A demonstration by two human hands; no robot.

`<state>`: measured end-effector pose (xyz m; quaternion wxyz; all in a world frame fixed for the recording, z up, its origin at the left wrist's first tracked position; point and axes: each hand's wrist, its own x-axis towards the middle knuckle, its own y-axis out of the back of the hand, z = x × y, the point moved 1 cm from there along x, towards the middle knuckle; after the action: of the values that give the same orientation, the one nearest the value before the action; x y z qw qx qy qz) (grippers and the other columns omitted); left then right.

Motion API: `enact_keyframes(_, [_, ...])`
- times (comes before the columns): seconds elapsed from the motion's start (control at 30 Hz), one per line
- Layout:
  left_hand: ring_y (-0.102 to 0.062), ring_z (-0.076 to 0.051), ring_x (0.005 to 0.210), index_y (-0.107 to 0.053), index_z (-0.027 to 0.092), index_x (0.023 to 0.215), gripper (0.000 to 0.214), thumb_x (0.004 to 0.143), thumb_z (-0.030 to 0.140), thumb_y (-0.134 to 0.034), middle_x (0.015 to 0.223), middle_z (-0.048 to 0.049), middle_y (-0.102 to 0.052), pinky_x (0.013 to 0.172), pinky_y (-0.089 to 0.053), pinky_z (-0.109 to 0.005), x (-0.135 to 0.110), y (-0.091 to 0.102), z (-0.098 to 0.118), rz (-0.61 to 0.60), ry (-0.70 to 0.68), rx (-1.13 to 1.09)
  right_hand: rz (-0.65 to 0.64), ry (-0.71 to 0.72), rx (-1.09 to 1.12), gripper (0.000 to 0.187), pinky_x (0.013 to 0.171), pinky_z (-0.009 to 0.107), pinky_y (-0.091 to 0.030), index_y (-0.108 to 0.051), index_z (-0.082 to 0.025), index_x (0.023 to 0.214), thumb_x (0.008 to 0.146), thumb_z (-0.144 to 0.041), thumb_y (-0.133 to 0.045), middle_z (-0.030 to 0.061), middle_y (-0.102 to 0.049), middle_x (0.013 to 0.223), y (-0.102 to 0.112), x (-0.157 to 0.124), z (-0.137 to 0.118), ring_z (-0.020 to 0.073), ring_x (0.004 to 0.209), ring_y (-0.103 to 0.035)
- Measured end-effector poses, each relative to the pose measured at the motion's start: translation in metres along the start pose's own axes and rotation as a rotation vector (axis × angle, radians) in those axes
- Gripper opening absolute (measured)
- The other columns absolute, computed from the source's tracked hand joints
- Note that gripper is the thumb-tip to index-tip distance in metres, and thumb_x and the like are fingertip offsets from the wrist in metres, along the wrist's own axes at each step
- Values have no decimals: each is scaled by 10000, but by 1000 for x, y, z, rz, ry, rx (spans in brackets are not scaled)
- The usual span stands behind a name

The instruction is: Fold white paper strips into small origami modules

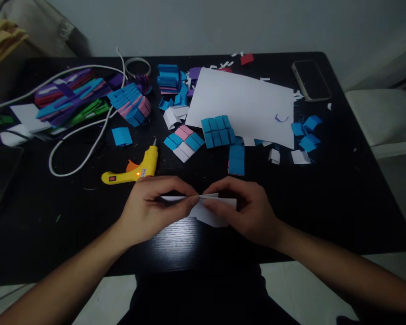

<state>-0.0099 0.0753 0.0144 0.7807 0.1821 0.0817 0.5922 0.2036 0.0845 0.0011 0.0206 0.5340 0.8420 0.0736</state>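
Note:
Both hands pinch a folded piece of white paper (214, 214) above the front of the black table. My left hand (155, 205) grips its left part between thumb and fingers. My right hand (245, 207) closes on the right part, thumb toward me, and the two thumbs nearly meet at the middle. Just beyond my left hand lies a yellow glue gun (149, 163) with its small orange light lit. Past my fingers are a flat block of blue, pink and white folded paper (184, 143), a blue paper block (218, 132) and a smaller blue piece (236, 160).
A large white sheet (243, 99) covers the back middle of the table (341, 203). A white cable (88, 158) loops at left near bundled coloured paper strips (71, 97). A phone (311, 80) lies back right; blue paper pieces (307, 143) are scattered below it.

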Motion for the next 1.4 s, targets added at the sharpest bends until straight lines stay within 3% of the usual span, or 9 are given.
enact_keyframes(0.07, [-688, -114, 627, -755, 178, 821, 38, 858, 170, -750, 735, -3, -759, 559, -532, -192, 0, -1, 0, -4, -6, 4, 35, -3, -41, 47, 617, 234, -572, -773, -196, 897, 878, -238, -763, 6, -776, 809, -2, 1, -1, 138, 708, -719])
enact_keyframes(0.27, [-690, -112, 635, -756, 177, 833, 29, 860, 173, -746, 742, -4, -762, 567, -535, -181, -1, -2, -1, -33, 25, -17, 0, -58, 7, 59, 544, 210, -537, -789, -199, 883, 898, -241, -751, 0, -769, 782, 1, 2, -1, 124, 665, -695])
enact_keyframes(0.67, [-696, -122, 656, -734, 167, 857, 59, 897, 183, -693, 766, -19, -760, 546, -515, -193, 0, -1, 0, -35, -17, 43, 16, 7, -21, 92, 676, 237, -594, -777, -199, 953, 863, -218, -782, 5, -790, 877, -1, 1, 1, 138, 764, -733])
enact_keyframes(0.9, [-702, -109, 680, -717, 166, 884, 45, 876, 122, -716, 792, -5, -750, 604, -546, -200, -2, -5, -2, -8, -174, 81, 29, -5, 18, 33, 677, 209, -579, -777, -189, 903, 871, -199, -777, -8, -781, 839, -2, 1, 1, 120, 760, -726])
enact_keyframes(1.17, [-685, -98, 673, -726, 188, 853, 57, 864, 132, -735, 784, 21, -755, 579, -524, -181, -3, -3, -4, 113, -108, 97, 43, -113, 89, 61, 648, 192, -555, -774, -187, 916, 857, -193, -789, -5, -770, 850, 7, 6, 1, 112, 755, -710])
enact_keyframes(1.23, [-679, -92, 672, -729, 190, 853, 52, 876, 143, -726, 787, 21, -756, 570, -513, -168, -3, -1, -5, 92, -61, 80, 36, -114, 90, 63, 649, 193, -554, -769, -187, 923, 863, -201, -783, -4, -765, 857, 8, 6, 2, 114, 763, -708])
enact_keyframes(1.4, [-673, -90, 673, -742, 179, 880, 49, 904, 183, -700, 773, 13, -742, 592, -511, -158, 2, 3, -6, -94, 28, 33, 22, -57, -6, 60, 657, 204, -532, -768, -188, 930, 894, -236, -759, -4, -773, 868, 5, 4, 5, 109, 761, -705])
